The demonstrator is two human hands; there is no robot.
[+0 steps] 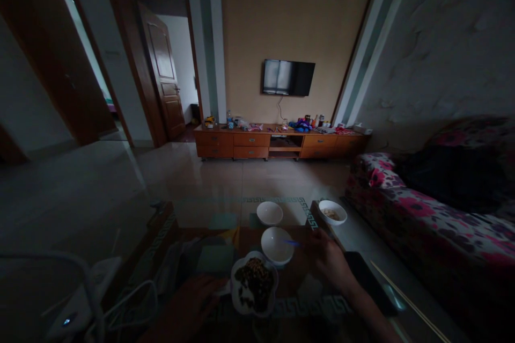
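The right hand reaches in from five o'clock, its grip pinched on a thin blue utensil whose tip lies over the rim of the near white bowl; the room is dim, so how many fingers close on it cannot be told. The left hand comes from seven o'clock and lies low on the surface, fingers loosely spread, its tips just beside the scalloped dish of dark food; whether they touch its rim cannot be told.

That dish sits at six o'clock from the near bowl, the two almost touching. At twelve o'clock from the near bowl stands an empty white bowl, and at two o'clock a third bowl with some pale food in it. A pair of chopsticks lies slantwise at four o'clock from the right hand, apart from it.

Farther out, a flowered sofa runs along three o'clock, a white appliance with cables sits at eight o'clock, and at twelve o'clock across the tiled floor a low wooden cabinet stands under a wall television.
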